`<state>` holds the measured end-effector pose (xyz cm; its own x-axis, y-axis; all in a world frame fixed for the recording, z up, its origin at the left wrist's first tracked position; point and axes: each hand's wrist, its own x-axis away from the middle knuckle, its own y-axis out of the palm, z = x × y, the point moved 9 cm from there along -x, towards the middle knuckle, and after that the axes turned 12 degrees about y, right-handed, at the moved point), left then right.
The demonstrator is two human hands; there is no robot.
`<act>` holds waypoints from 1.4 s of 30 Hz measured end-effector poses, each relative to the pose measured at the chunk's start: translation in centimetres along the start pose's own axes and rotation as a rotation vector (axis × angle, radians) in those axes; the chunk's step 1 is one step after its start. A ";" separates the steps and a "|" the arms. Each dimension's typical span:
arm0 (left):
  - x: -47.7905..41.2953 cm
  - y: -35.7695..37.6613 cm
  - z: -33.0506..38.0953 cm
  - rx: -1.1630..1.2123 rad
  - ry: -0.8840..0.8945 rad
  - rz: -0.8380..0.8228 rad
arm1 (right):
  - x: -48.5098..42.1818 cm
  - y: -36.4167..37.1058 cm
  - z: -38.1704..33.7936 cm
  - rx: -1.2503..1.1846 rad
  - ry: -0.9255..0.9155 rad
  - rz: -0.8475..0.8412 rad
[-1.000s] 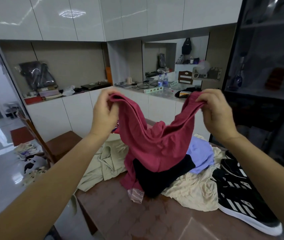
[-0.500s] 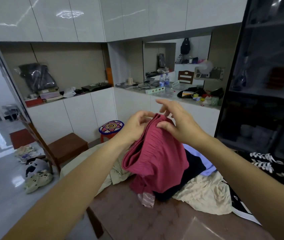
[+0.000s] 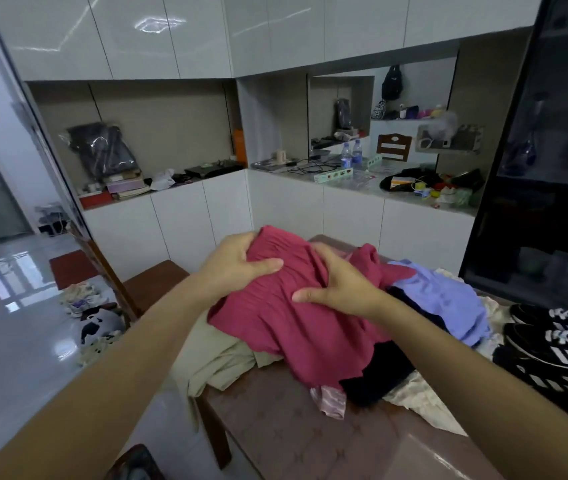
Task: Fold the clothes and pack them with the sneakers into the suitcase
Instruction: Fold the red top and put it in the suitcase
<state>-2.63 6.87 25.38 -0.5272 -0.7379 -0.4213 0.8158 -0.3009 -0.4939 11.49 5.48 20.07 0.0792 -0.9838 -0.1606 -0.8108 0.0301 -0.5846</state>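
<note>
A red ribbed garment (image 3: 293,317) lies doubled over on top of a heap of clothes on the brown table (image 3: 310,441). My left hand (image 3: 237,265) grips its far left edge, thumb on top. My right hand (image 3: 338,285) holds a bunch of the cloth near its middle, fingers curled in. Under it lie a lilac garment (image 3: 449,299), a black garment (image 3: 379,372), a cream garment (image 3: 424,400), a beige garment (image 3: 220,358) and a pink satin piece (image 3: 331,400). Black sneakers with white stripes (image 3: 559,344) stand at the table's right edge. No suitcase is in view.
A wooden chair (image 3: 158,282) stands off the table's left side, with shoes on the glossy floor (image 3: 92,317) beyond it. White cabinets with a cluttered counter (image 3: 362,181) run along the back. A dark glass cabinet (image 3: 535,168) stands at the right.
My hands came together, doubling the red garment over, then lowered it onto the heap. The view tilted down and the sneakers came back into sight.
</note>
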 end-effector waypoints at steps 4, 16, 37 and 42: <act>1.7 -7.7 -0.3 -0.117 0.004 0.138 | -0.9 3.5 3.5 0.260 0.068 -0.049; 1.7 -18.9 0.2 -0.687 0.117 0.161 | -6.2 9.1 -4.0 0.012 0.008 0.022; 2.1 -13.7 -7.9 0.315 -0.164 0.209 | -7.6 2.9 -8.0 -0.703 0.212 0.175; 2.1 -12.3 -4.1 0.097 0.004 0.281 | -3.3 0.8 -8.7 -0.432 0.171 0.242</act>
<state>-14.73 11.53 27.49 -0.2778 -0.7983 -0.5343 0.9489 -0.1414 -0.2820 5.48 7.25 27.07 -0.2065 -0.9736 -0.0976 -0.9622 0.2202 -0.1600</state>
